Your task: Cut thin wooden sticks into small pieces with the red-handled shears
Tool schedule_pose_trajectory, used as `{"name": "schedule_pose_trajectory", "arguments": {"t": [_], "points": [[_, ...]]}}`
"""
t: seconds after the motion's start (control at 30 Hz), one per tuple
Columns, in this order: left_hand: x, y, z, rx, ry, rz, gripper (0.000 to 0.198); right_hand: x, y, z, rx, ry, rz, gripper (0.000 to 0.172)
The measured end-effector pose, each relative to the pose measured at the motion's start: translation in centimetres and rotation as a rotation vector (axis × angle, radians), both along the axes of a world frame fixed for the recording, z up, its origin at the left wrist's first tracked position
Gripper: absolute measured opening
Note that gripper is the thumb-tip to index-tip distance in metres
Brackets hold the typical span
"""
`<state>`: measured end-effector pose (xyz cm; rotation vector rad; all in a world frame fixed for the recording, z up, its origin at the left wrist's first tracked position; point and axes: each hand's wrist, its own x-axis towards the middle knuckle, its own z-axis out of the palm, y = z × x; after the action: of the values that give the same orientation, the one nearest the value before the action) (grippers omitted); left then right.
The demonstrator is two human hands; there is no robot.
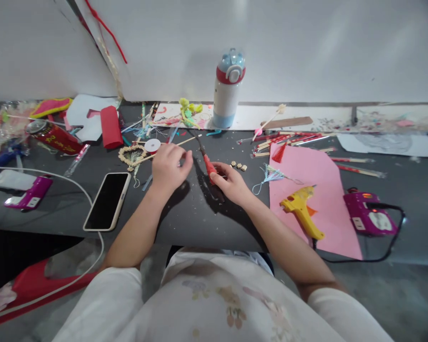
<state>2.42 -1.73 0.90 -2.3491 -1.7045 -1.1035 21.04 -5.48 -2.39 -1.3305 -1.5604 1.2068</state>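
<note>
My right hand (230, 183) is closed round the red handles of a pair of pliers (207, 164) whose dark tip points up and left at a thin wooden stick (171, 145). My left hand (169, 164) rests knuckles-up on the dark table (199, 218), its fingers curled over the stick beside the plier jaws. A woven straw heart (131, 154) and a small white and red tape roll (152, 145) lie just left of that hand. A few small wooden beads (238, 166) lie right of the pliers.
A phone (107, 200) lies at the left. A yellow glue gun (301, 209) rests on pink paper (314, 190), a purple power strip (365, 213) beyond it. A water bottle (227, 90) stands against the wall. Red sticks (288, 140), a red can (53, 137) and scraps lie around.
</note>
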Motion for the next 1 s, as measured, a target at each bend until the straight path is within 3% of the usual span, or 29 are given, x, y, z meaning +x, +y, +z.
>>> {"name": "schedule_pose_trajectory", "arguments": {"t": [0.07, 0.13, 0.2, 0.23, 0.4, 0.5, 0.63, 0.83, 1.0], "points": [[0.9, -0.5, -0.4, -0.272, -0.127, -0.046, 0.036, 0.0, 0.1, 0.1, 0.010, 0.047, -0.025, 0.045], [1.7, -0.7, -0.9, -0.550, -0.344, -0.216, 0.044, 0.0, 0.1, 0.2, 0.032, 0.090, -0.030, 0.045], [2.4, -0.8, -1.3, -0.714, -0.570, -0.392, 0.053, -0.1, 0.0, 0.4, 0.056, 0.118, -0.018, 0.044], [2.7, -0.9, -1.4, -0.746, -0.658, -0.416, 0.054, -0.2, -0.1, 0.4, 0.071, 0.125, -0.005, 0.043], [3.3, -1.0, -1.3, -0.817, -0.923, -0.349, 0.048, -0.5, -0.3, 0.2, 0.091, 0.183, 0.019, 0.042], [3.5, -1.2, -1.4, -0.817, -0.932, -0.329, 0.044, -0.5, -0.2, 0.3, -0.032, 0.208, 0.019, 0.050], [3.8, -1.3, -1.7, -0.827, -0.914, -0.323, 0.040, 0.0, 0.0, 0.6, -0.150, 0.060, 0.039, 0.058], [4.1, -1.5, -1.8, -0.825, -0.991, -0.324, 0.037, 0.5, 0.0, 0.5, -0.112, -0.066, 0.224, 0.041], [4.0, -1.6, -1.6, -0.872, -1.029, -0.346, 0.043, 0.4, -0.1, 0.8, -0.082, -0.109, 0.210, 0.034]]}}
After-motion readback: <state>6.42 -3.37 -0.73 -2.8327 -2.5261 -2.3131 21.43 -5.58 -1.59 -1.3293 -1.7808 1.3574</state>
